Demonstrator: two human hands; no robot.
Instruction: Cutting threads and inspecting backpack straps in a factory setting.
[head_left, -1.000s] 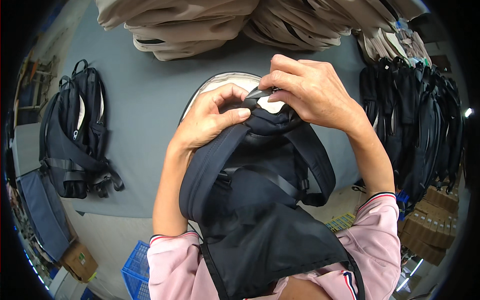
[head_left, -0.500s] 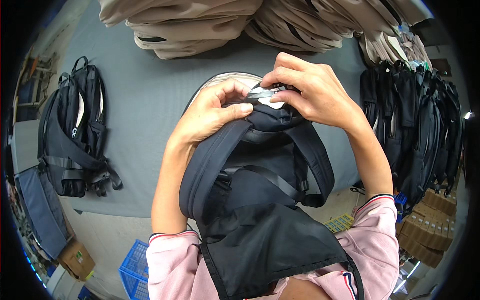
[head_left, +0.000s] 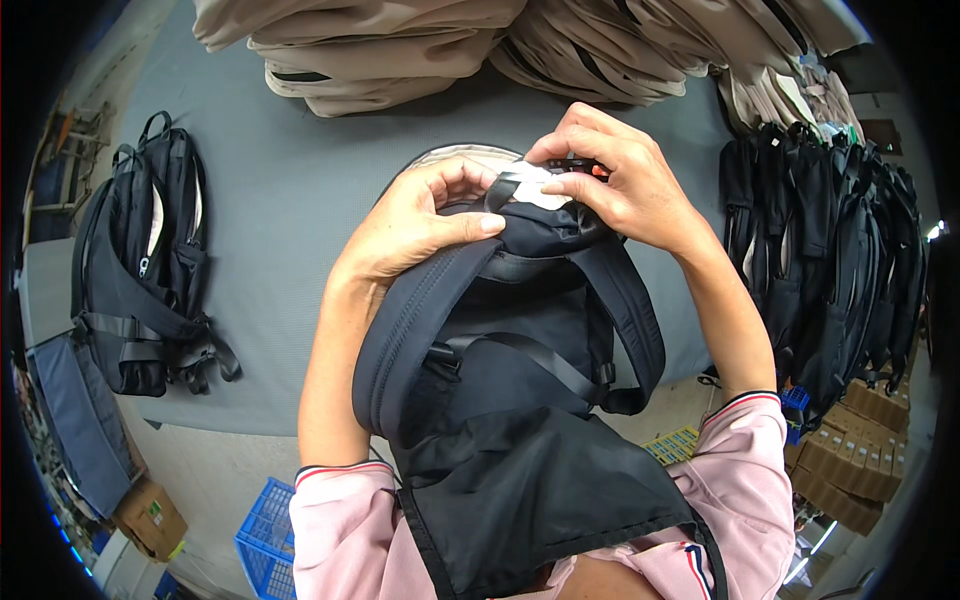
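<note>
A dark navy backpack (head_left: 520,370) rests against me at the table's near edge, its shoulder straps and back side up. Its top is folded back, showing beige lining (head_left: 465,155) and a white patch (head_left: 540,190). My left hand (head_left: 425,215) is closed on the fabric at the top, beside a short grey webbing loop (head_left: 503,188). At the right of that patch, my right hand (head_left: 625,180) has thumb and fingers bent. Within it sits a small black tool with an orange-red part (head_left: 598,170), mostly hidden by the fingers.
Beige bags (head_left: 390,60) are piled along the table's far side. Two black backpacks (head_left: 145,260) lie at the left. Many dark bags (head_left: 830,230) hang or stack at the right, above brown cartons (head_left: 850,450). A blue crate (head_left: 268,540) stands on the floor, lower left.
My right hand has shifted slightly and turned, so the tool's orange-red part now shows. The webbing loop stands more upright, and more of the white patch is visible. My left hand keeps its grip.
</note>
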